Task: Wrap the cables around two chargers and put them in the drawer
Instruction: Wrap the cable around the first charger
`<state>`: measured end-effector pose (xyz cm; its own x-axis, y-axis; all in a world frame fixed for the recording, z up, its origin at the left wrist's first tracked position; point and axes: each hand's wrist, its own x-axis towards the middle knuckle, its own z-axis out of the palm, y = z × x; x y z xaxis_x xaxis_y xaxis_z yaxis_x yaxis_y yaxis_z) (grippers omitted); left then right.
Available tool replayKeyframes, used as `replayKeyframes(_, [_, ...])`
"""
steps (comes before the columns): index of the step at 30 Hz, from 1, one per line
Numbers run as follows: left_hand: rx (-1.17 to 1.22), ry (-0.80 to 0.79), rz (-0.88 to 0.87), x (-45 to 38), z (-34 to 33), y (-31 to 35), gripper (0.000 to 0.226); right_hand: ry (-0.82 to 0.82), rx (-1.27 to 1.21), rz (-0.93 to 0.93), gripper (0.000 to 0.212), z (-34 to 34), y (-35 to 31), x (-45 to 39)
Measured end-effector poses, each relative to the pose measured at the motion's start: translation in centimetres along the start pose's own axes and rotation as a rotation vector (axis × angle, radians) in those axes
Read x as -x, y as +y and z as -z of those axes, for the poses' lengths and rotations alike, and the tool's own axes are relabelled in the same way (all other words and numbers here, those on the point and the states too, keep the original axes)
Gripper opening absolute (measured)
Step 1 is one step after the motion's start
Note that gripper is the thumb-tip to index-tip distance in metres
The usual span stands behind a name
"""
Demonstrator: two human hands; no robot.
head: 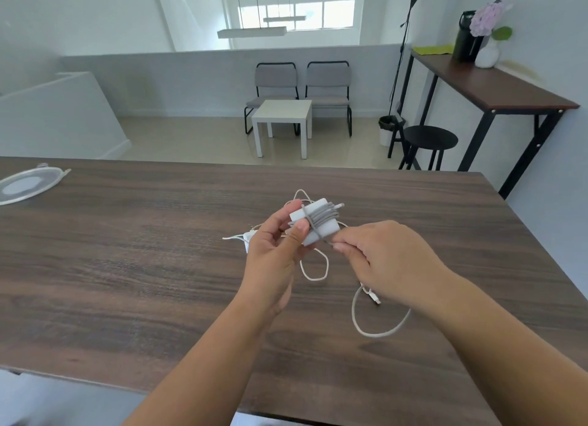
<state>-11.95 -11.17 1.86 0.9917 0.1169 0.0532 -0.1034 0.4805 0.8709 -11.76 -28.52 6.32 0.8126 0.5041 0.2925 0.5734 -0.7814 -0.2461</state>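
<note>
Charger [313, 223], a white block banded with grey cable [321, 217] coils, is being held above the table [127, 250], its long axis tilting from lower right up to upper left. Left hand [276, 244] is gripping its left end; right hand [378, 250] is pinching the cable just beside it. A second charger [249, 236] is lying behind the left hand.

we hold the charger [313, 222] above the table [127, 266], second charger [249, 236] just left behind it, loose cable [375, 330] lower right, round lid [28, 185] far left.
</note>
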Motion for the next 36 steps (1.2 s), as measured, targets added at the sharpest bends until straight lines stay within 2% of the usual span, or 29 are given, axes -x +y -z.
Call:
replayKeyframes(3, [0.177,0.040,0.056,0.0,-0.2,0.4,0.044,0.051,-0.062,-0.034,0.020,-0.1,-0.3,0.1])
replayKeyframes(5, [0.254,0.070,0.078,-0.1,-0.2,0.6,0.051,0.083,-0.151,-0.067,0.029,-0.6,-0.8,0.2])
replayKeyframes(7, [0.299,0.089,0.086,-0.1,-0.1,0.8,0.053,0.064,-0.262,-0.094,0.041,-1.2,-1.3,0.4])
replayKeyframes(9, [0.321,0.093,0.089,-0.1,0.1,1.0,0.052,0.032,-0.337,-0.114,0.045,-1.6,-1.4,0.4])
replayKeyframes(20, [0.417,0.126,0.108,0.5,-0.1,0.8,0.051,-0.026,-0.423,-0.170,0.036,-1.9,-1.4,-0.1])
replayKeyframes(28, [0.398,0.145,0.092,0.3,-0.2,0.8,0.056,-0.039,-0.407,-0.199,0.030,-2.3,-1.6,-0.6])
replayKeyframes(36, [0.235,0.023,0.141,0.6,0.5,0.5,0.038,-0.100,-0.406,-0.156,0.027,-2.7,-1.7,0.0])
